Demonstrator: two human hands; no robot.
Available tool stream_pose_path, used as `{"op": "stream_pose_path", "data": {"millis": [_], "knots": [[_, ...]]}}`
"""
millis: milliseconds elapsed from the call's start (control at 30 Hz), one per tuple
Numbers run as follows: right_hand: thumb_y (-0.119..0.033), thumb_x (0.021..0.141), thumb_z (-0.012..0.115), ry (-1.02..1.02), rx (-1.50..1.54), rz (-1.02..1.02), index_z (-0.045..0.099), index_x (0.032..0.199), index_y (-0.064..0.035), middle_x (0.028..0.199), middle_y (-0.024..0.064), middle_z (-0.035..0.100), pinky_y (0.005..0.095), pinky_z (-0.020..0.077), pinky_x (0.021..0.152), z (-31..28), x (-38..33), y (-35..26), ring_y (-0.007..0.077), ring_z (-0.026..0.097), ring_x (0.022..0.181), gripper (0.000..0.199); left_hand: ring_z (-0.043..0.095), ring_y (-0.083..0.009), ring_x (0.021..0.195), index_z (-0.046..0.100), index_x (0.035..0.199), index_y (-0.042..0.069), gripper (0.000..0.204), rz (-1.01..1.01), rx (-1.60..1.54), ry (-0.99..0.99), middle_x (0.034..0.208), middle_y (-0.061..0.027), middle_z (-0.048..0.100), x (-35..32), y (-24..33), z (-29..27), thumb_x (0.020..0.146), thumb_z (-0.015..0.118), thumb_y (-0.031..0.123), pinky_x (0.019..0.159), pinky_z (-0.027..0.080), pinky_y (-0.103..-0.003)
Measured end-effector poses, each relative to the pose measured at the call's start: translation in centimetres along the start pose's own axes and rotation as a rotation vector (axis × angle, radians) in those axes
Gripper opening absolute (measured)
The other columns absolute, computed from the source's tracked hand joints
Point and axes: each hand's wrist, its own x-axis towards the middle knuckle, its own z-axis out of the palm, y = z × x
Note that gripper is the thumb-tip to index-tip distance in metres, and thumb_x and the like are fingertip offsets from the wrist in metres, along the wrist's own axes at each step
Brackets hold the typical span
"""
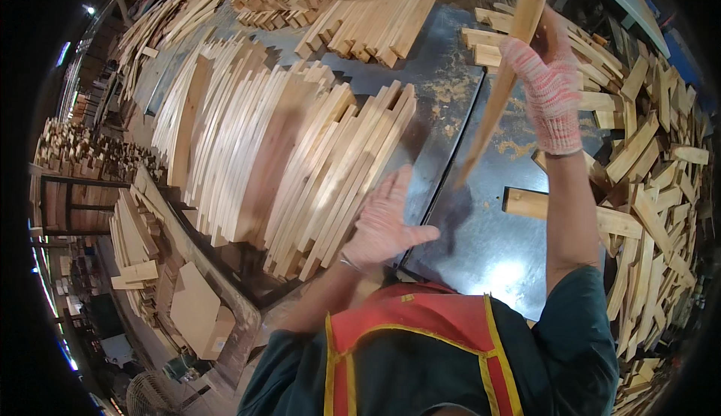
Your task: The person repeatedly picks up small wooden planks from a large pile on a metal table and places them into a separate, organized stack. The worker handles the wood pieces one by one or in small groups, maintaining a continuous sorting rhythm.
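Note:
My right hand (552,104), in a pink-and-white knit glove, is raised over the metal table and grips a long wooden strip (499,89). The strip stands tilted, its upper end at the top of the view and its lower end, blurred, over the tabletop. My left hand (381,224), in a similar glove, has its fingers stretched out and its thumb apart, with nothing in it. It lies beside the right end of a wide row of wooden strips (330,168); whether it touches them I cannot tell.
A second stack of strips (375,14) lies farther back on the metal table (488,258), which has a dark seam and sawdust. Short wood pieces (638,153) are heaped along the right. One piece (571,211) lies near my right forearm. A fan (150,393) stands lower left.

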Motion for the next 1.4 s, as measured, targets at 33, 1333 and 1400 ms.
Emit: {"op": "stream_pose_path", "data": {"millis": [33,1333,1400], "knots": [[-0.029,0.087,0.085,0.026,0.124,0.135,0.053,0.147,-0.0049,0.116,0.0055,0.067,0.0306,0.0535,0.091,1.0,-0.3,0.8,0.0128,0.062,0.105,0.072,0.05,-0.0397,0.14,0.037,0.157,0.002,0.088,-0.078,-0.069,-0.021,0.154,-0.0245,0.049,-0.3,-0.3,0.1,0.089,0.073,0.044,0.116,0.041,-0.046],[-0.044,0.093,0.067,-0.319,-0.181,1.075,0.051,0.15,-0.0087,0.131,0.024,0.066,0.0418,0.0476,0.105,-1.2,-25.3,17.8,0.0356,0.062,0.124,0.069,0.068,-0.0161,0.089,0.064,0.126,-0.001,0.043,-0.613,-1.254,0.119,0.104,-0.0053,0.071,-6.5,-7.1,-1.2,0.086,0.074,0.012,0.081,0.056,-0.032],[-0.049,0.096,0.059,-0.369,-0.295,0.951,0.046,0.155,-0.0051,0.136,0.0266,0.065,0.0403,0.0492,0.103,1.7,-26.3,18.5,0.0395,0.064,0.124,0.074,0.068,-0.0162,0.089,0.064,0.125,-0.001,0.042,-0.604,-1.275,0.162,0.103,-0.0053,0.07,-7.2,-7.7,-1.5,0.086,0.074,0.012,0.08,0.056,-0.032]]}}
